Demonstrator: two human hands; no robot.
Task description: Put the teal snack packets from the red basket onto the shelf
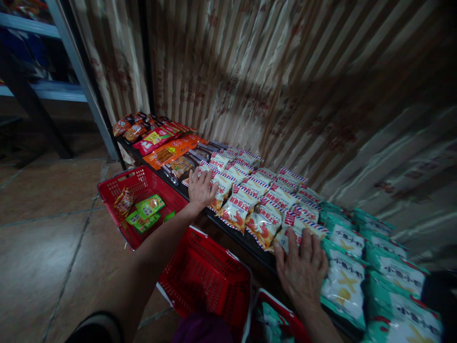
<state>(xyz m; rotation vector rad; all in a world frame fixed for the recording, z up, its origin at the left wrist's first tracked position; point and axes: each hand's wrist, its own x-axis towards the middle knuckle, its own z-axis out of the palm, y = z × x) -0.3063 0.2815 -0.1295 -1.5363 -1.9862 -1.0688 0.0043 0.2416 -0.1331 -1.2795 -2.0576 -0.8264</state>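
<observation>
Rows of white snack bags (237, 208) with red lettering and striped edges lie on a low black shelf (257, 247). My left hand (202, 188) rests with spread fingers at the left end of these rows, beside brown snack packs (178, 167). At the right end of the rows my right hand (303, 262) lies palm down over a white bag, its fingers apart and wrapped round nothing. Just right of it are green and white snack bags (344, 276). My palms hide parts of the bags under them.
Red baskets stand below the shelf: one (107, 188) with a few small packets (150, 206), a middle one (210, 267), and one (278, 305) with green bags. Orange and pink packs (164, 138) fill the shelf's far left. A corrugated patterned sheet (250, 85) rises behind; a metal rack (89, 85) stands left.
</observation>
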